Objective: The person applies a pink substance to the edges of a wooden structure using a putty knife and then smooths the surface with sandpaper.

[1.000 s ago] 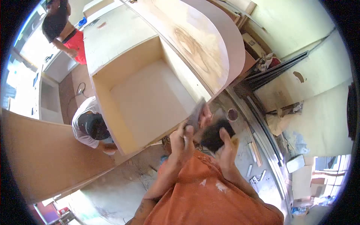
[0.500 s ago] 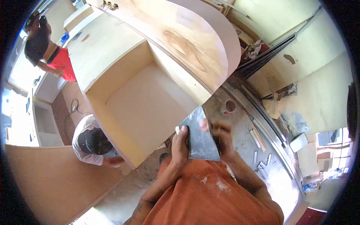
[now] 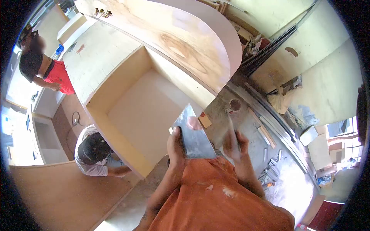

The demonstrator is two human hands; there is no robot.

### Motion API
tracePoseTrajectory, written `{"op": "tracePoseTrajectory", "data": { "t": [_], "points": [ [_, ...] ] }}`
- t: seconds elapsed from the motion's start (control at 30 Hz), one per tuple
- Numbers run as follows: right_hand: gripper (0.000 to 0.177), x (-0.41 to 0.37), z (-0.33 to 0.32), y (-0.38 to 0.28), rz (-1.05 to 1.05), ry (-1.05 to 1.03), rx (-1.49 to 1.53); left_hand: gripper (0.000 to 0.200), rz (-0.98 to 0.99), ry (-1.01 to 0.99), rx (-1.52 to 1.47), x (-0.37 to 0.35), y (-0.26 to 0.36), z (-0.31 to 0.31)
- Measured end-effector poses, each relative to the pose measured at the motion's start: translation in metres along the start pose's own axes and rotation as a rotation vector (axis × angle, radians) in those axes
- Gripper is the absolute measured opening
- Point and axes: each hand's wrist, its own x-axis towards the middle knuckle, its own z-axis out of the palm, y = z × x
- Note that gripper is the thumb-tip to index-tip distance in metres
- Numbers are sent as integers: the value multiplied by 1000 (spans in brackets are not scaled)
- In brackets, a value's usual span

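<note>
My left hand (image 3: 175, 150) is closed around the edge of a flat grey metal plate (image 3: 198, 143), its thumb on the near side. A pinkish lump of putty (image 3: 194, 123) sits on the upper part of the plate. To the right, my right hand (image 3: 236, 147) is wrapped around what looks like a putty knife (image 3: 231, 129), its thin blade pointing up and smeared by motion. The knife is apart from the plate. Beyond the plate stands a wooden cabinet (image 3: 102, 109) with an open, pale box-like compartment facing up.
A curved wooden panel (image 3: 192, 42) adjoins the cabinet. A person in a dark cap (image 3: 92, 148) crouches at left; another person in red shorts (image 3: 61, 79) stands farther back. A can (image 3: 234, 105), a wood block (image 3: 205, 120) and metal pieces (image 3: 273, 169) are on the floor at right.
My right hand has moved away from the plate to the right, and the knife blade now shows upright. The plate with the putty has shifted slightly left, uncovering a wood block.
</note>
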Motion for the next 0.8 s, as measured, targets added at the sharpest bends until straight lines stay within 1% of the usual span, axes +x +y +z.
{"op": "tracePoseTrajectory", "data": {
  "t": [0.03,0.07,0.1,0.13,0.17,0.2,0.23,0.27,0.3,0.33,0.37,0.4,0.43,0.47,0.5,0.53,0.6,0.63,0.67,0.7,0.73,0.77,0.8],
  "points": [
    [42,-9,-45,21,87,-103,-45,35,26,9,5,2,-3,1],
    [44,-11,-67,30,173,-207,-95,34,53,16,7,5,-9,5],
    [44,-1,-52,39,171,-203,-95,33,93,-8,90,0,-14,9],
    [39,19,-15,55,-181,49,-527,31,129,-28,175,-9,-18,11],
    [36,32,19,58,-536,311,-950,29,68,1,337,-18,-20,8],
    [36,33,56,40,-539,313,-946,28,79,-62,288,-26,-21,15],
    [43,29,101,18,-323,466,-767,29,123,-91,310,-27,-26,10],
    [50,26,123,8,-106,606,-577,30,166,-120,335,-27,-27,7],
    [50,41,46,37,-504,450,-746,30,169,-119,338,-21,-26,6],
    [48,23,93,38,-674,414,-453,30,213,-17,263,-14,-20,12],
    [41,30,68,57,-938,279,-464,30,253,85,189,-9,-15,16],
    [35,37,42,73,-1201,133,-469,30,253,88,190,-6,-10,20],
    [35,34,42,72,-1200,136,-468,30,257,87,141,-5,-4,25],
    [33,27,42,64,-1011,168,-491,30,261,84,95,-5,0,26],
    [32,20,43,54,-824,196,-504,31,298,136,171,1,-1,13],
    [32,11,44,41,-636,220,-516,31,300,133,177,5,0,2],
    [38,-1,46,17,-246,253,-541,33,538,91,532,16,2,-24],
    [37,-4,49,8,-242,245,-184,33,584,-45,537,29,-2,-52],
    [37,-8,35,10,-243,254,-175,33,575,-48,545,29,9,-50],
    [36,-10,15,14,-209,237,-398,30,892,-193,856,34,21,-41],
    [36,-12,4,17,-174,222,-621,32,1210,-351,1158,36,31,-28],
    [42,-18,44,19,10,208,-190,47,1262,-496,1195,30,40,-13],
    [42,-20,61,15,3,219,-185,47,1251,-508,1192,27,47,-5]
  ]
}}
